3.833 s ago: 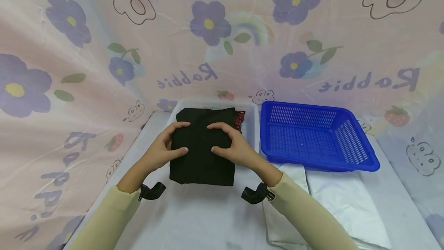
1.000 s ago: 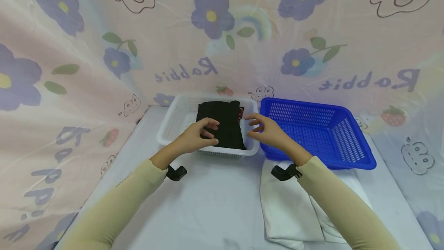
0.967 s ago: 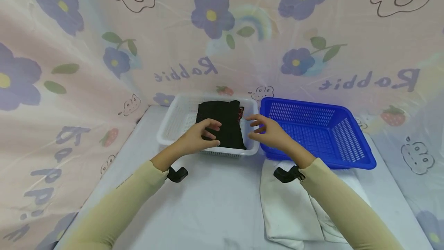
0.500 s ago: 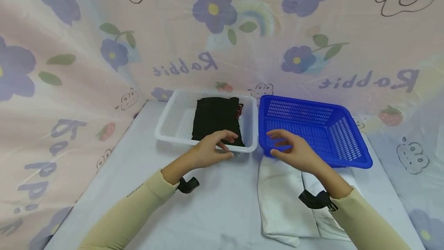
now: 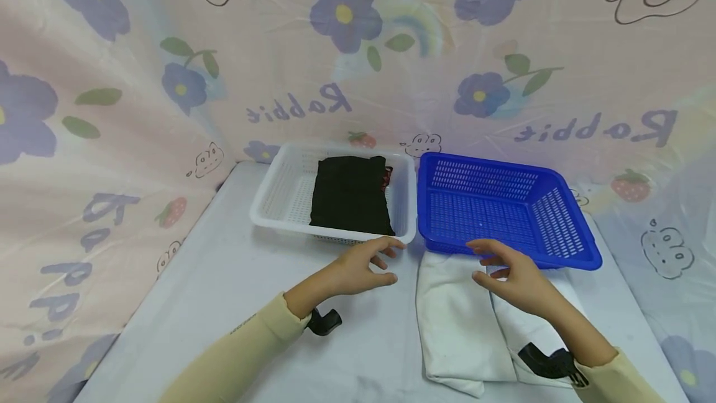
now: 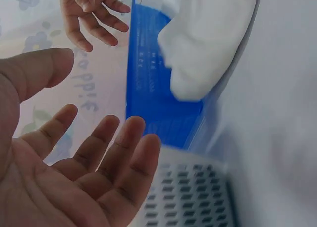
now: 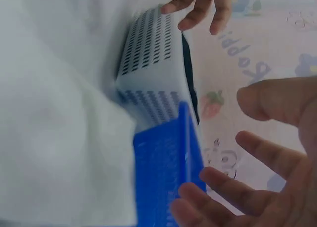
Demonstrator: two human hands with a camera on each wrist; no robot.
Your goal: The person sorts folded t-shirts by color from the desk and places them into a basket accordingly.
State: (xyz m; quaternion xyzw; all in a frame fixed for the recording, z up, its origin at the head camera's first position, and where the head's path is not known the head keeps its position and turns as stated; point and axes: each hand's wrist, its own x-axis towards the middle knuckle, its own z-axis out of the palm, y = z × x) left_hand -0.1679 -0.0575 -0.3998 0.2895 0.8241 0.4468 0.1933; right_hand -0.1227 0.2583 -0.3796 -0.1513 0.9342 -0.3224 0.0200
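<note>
My left hand [image 5: 360, 267] hovers in front of the white basket's near rim, fingers loosely bent and holding nothing. Over the folded white cloth [image 5: 458, 322] is my right hand [image 5: 517, 278], also relaxed, its fingertips overlapping the near rim of the blue basket [image 5: 427, 204] in the head view. A folded black garment [image 5: 352, 194] lies in the white basket [image 5: 268, 204], with a bit of red-and-black patterned fabric [image 5: 387, 177] showing at its right edge. Both wrist views show spread, slightly curved fingers with nothing between them.
A second folded white cloth [image 5: 537, 322] lies beside the first, partly beneath the right forearm. Both baskets stand side by side at the back of the white-covered table [image 5: 224, 303]. A patterned curtain [image 5: 224, 67] hangs behind and to the left.
The black garment, earlier under both hands above the white basket, now lies inside it. Both hands have moved off it, back toward the person and to the right.
</note>
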